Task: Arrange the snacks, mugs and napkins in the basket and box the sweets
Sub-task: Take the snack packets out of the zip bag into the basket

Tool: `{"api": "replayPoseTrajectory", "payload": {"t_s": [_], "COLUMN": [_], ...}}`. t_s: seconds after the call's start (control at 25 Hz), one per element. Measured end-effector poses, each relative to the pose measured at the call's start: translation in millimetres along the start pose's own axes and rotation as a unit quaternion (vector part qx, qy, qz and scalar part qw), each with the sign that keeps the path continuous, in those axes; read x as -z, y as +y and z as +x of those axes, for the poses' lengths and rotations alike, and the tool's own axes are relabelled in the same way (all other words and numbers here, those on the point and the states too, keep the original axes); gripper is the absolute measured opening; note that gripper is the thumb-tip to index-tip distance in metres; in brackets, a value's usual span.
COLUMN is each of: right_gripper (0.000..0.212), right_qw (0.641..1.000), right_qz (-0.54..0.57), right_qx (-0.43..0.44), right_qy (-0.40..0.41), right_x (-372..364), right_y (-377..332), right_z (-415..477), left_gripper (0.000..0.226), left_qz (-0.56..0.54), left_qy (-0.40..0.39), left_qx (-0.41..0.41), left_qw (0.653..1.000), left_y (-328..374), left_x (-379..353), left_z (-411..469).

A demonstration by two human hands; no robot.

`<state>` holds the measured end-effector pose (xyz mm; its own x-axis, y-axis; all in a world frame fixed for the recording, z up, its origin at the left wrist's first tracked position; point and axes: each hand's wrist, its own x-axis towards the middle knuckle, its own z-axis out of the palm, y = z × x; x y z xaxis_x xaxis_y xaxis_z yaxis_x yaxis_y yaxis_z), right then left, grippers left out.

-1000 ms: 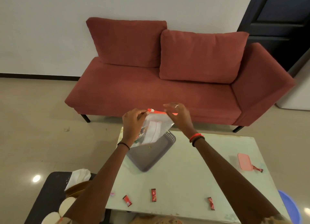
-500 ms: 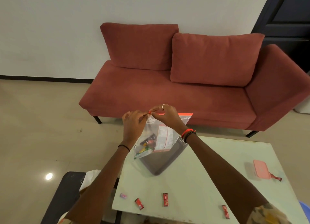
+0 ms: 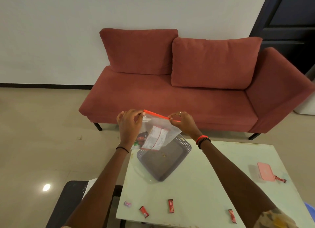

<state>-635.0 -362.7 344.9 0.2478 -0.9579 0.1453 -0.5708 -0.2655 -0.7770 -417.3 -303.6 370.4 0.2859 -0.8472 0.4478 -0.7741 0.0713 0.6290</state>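
I hold a clear zip bag [image 3: 158, 134] with an orange seal strip in the air above the grey plastic basket [image 3: 180, 161]. My left hand [image 3: 128, 125] pinches the strip's left end and my right hand [image 3: 183, 123] pinches it near the right end. Snack packets show through the bag's lower part. The basket lies on the pale green table [image 3: 204, 190] with nothing large in it. Several small red sweets [image 3: 171, 206] and a pink one [image 3: 127, 203] lie along the table's near edge. A pink box [image 3: 265, 171] sits at the right, a red sweet [image 3: 281, 179] beside it.
A red sofa [image 3: 179, 98] stands behind the table against the white wall. A black low table [image 3: 68, 202] with something white on it is at the lower left. A blue object [image 3: 311, 210] shows at the lower right edge. A dark door is at the upper right.
My right hand has slid from beside my left hand out along the orange strip to its right end. The bag stays held above the basket.
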Motion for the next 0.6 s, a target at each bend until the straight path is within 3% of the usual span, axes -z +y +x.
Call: {"api": "replayPoseTrajectory", "payload": {"t_s": [0.24, 0.4, 0.6], "right_gripper": [0.009, 0.010, 0.024], "right_qw": [0.997, 0.993, 0.994], "right_qz": [-0.064, -0.087, -0.068], "right_qx": [-0.048, -0.082, -0.054], "right_qy": [0.014, 0.015, -0.071], "right_x": [22.6, 32.0, 35.7], "right_y": [33.8, 52.0, 39.7], "right_z": [-12.2, -20.3, -19.3], "left_gripper": [0.019, 0.020, 0.016], "left_qz": [-0.005, -0.004, -0.039], "left_qy": [0.040, 0.025, 0.011], "left_qx": [0.022, 0.009, -0.017], "left_qw": [0.999, 1.000, 0.999], "left_y": [-8.8, -5.2, 0.3], "left_x": [18.0, 16.1, 10.2], "left_z": [5.5, 1.8, -4.2]}}
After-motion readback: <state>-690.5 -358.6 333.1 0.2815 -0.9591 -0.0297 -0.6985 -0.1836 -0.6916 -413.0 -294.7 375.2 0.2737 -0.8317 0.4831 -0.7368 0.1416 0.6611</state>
